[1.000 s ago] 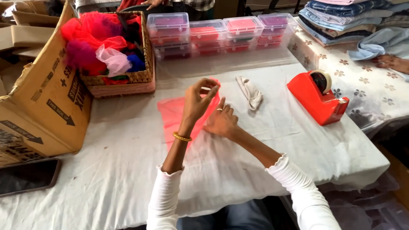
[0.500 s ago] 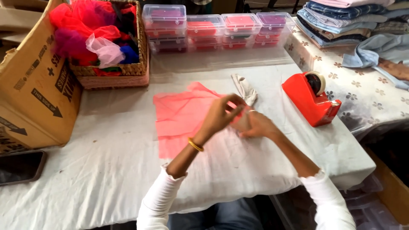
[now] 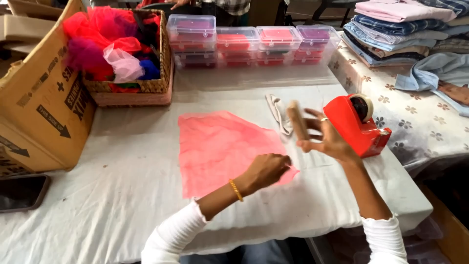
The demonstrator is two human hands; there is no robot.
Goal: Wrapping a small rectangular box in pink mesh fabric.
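Note:
A sheet of pink tissue paper [image 3: 220, 146] lies flat on the white tablecloth [image 3: 122, 195]. My left hand [image 3: 267, 168] rests closed on the sheet's near right corner, fingers pinching its edge. My right hand [image 3: 325, 137] is raised just right of the sheet and holds a short tan wooden stick [image 3: 297, 120] upright. A strip of white cloth [image 3: 276, 110] lies behind the stick. A red tape dispenser [image 3: 359, 124] stands right beside my right hand.
A wicker basket [image 3: 132, 90] of red, purple and pink netting sits at the back left beside a large cardboard box [image 3: 44, 98]. Clear plastic boxes [image 3: 254, 44] line the back. Folded shirts [image 3: 405, 29] lie on a flowered table at right. A phone [image 3: 22, 190] lies at left.
The pink sheet has been spread out flat. My right hand has lifted away to the right with the wooden stick, and my left hand has come down onto the sheet's near corner.

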